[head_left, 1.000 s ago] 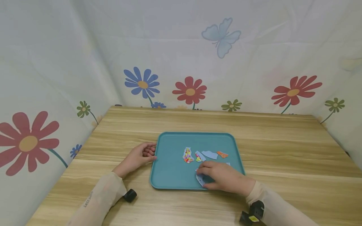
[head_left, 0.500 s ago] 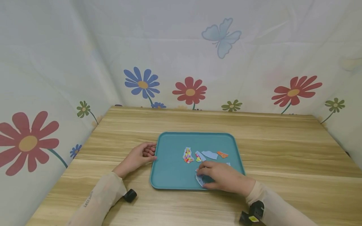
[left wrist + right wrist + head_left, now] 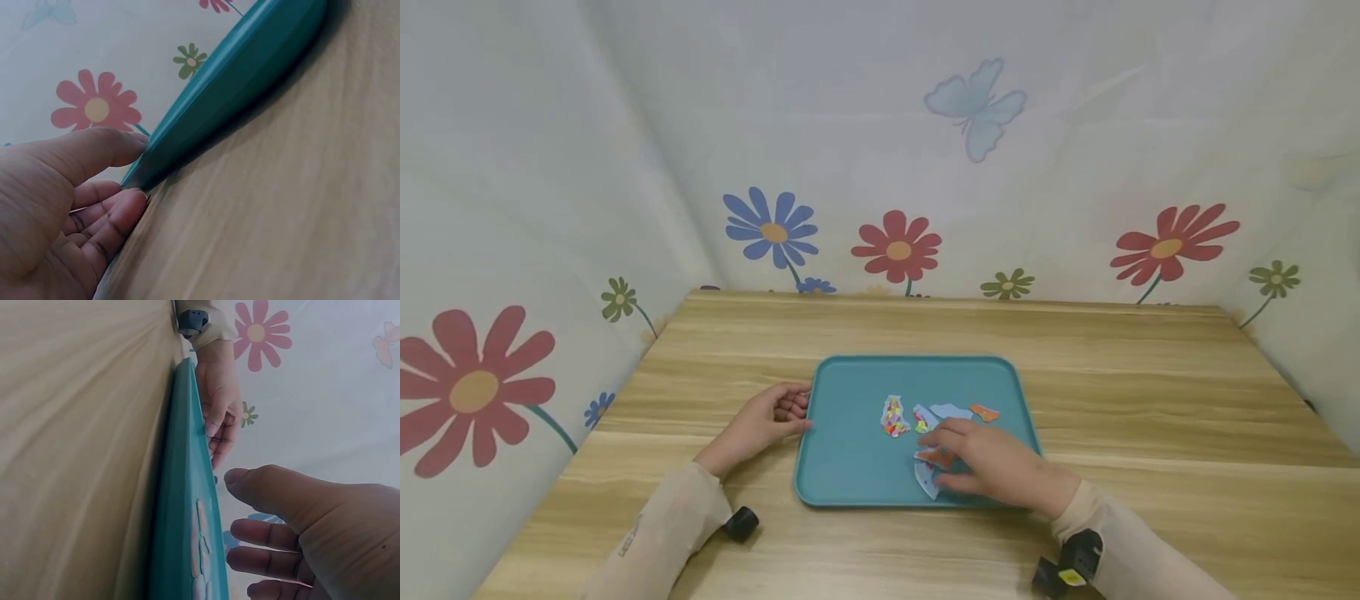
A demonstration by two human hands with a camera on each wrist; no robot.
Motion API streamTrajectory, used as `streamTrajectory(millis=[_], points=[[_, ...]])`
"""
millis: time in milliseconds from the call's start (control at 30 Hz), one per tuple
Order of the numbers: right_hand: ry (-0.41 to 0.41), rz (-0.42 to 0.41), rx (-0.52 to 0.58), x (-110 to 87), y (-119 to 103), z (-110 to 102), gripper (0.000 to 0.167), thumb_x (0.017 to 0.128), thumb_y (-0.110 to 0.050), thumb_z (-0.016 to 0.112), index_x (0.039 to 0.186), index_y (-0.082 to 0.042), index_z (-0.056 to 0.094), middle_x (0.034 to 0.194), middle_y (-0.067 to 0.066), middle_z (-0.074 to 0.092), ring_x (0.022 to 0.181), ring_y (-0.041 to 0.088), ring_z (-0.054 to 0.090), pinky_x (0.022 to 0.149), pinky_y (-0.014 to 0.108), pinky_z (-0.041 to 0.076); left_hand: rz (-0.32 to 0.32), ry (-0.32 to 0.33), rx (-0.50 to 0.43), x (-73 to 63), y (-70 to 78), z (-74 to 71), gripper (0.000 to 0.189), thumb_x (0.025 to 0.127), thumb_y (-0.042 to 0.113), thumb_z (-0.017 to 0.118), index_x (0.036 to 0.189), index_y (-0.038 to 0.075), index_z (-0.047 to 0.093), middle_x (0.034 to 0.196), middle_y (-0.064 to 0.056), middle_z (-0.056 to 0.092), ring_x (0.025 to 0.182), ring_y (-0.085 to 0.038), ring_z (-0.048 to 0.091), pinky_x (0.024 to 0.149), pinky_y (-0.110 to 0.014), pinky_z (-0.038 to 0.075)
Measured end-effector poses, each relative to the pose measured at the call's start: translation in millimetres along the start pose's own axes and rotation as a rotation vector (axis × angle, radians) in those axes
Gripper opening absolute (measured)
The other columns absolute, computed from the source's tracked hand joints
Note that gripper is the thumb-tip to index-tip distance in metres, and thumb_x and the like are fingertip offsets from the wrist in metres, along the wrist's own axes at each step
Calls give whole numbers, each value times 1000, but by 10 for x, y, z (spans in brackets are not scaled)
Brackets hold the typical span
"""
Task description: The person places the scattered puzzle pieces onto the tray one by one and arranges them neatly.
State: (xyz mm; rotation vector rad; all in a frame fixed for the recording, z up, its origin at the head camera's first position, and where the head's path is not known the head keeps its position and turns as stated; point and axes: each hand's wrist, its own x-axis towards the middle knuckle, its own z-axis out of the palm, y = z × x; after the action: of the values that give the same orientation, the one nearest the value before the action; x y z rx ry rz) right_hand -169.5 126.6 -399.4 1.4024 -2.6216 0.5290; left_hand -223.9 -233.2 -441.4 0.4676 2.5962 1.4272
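Several irregular, flat picture pieces lie on a teal tray [image 3: 842, 467]. In the head view, my right hand [image 3: 992, 462] hovers over the tray's near right part, thumb and fingers apart. Under its fingertips are an orange-brown piece [image 3: 932, 457] and a pale blue speckled piece [image 3: 927, 480], partly hidden. Just beyond lie a multicoloured piece [image 3: 894, 417], a blue piece with bright patches [image 3: 923, 418], a plain pale blue piece [image 3: 950, 412] and an orange piece [image 3: 985, 412]. My left hand [image 3: 75, 200] touches the tray's left rim with its thumb tip, its other fingers loosely bent beside it.
The tray sits on a wood-grain table [image 3: 1112, 383]. Behind and to the sides hangs a white curtain [image 3: 820, 108] printed with flowers and a butterfly. A black wrist camera [image 3: 741, 524] on the left sleeve hangs just above the table.
The right fingers have lifted and spread from the speckled piece, uncovering the orange-brown piece against it. The left hand stays at the tray rim. The head view has shifted slightly.
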Motion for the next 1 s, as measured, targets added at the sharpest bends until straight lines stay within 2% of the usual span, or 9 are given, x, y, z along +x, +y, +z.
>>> streamTrajectory(millis=[167, 300, 400, 600, 800, 1000], points=[[46, 42, -33, 8, 42, -45, 43, 83, -22, 75, 121, -9, 62, 104, 0, 65, 82, 9, 58, 72, 22, 50, -14, -1, -11, 13, 8, -5, 57, 86, 14, 73, 134, -5, 48, 113, -18, 59, 97, -22, 58, 79, -19, 51], [62, 82, -68, 4, 102, -98, 42, 85, -26, 73, 122, -9, 62, 109, 2, 64, 94, 14, 62, 82, 32, 54, -27, 3, -7, 33, 25, 7, 56, 86, 15, 72, 134, -3, 49, 113, -17, 58, 96, -19, 57, 79, -20, 51], [97, 81, -88, -6, 166, -140, 42, 84, -25, 74, 121, -7, 63, 111, 4, 64, 102, 18, 62, 87, 35, 54, -30, 8, 10, 41, 46, -8, 57, 87, 15, 72, 135, -2, 48, 112, -16, 59, 95, -18, 57, 79, -20, 51], [189, 65, -111, -32, 311, -225, 44, 79, -24, 78, 117, -6, 64, 111, 4, 64, 104, 21, 61, 89, 38, 53, 14, 34, 91, 72, 76, -90, 56, 87, 16, 71, 135, -2, 49, 113, -17, 61, 97, -21, 60, 81, -24, 52], [251, 82, -140, -62, 426, -306, 42, 78, -21, 79, 114, -5, 65, 110, 8, 63, 104, 24, 60, 88, 40, 53, 50, 68, 164, 93, 107, -155, 55, 86, 14, 73, 133, -2, 50, 115, -19, 60, 101, -27, 60, 86, -37, 53], [277, 169, -152, -121, 535, -350, 49, 78, -21, 79, 121, -4, 62, 113, 12, 63, 107, 29, 59, 91, 46, 51, 79, 91, 283, 165, 206, -210, 60, 84, 14, 75, 135, -2, 48, 120, -23, 56, 105, -32, 57, 87, -43, 52]])
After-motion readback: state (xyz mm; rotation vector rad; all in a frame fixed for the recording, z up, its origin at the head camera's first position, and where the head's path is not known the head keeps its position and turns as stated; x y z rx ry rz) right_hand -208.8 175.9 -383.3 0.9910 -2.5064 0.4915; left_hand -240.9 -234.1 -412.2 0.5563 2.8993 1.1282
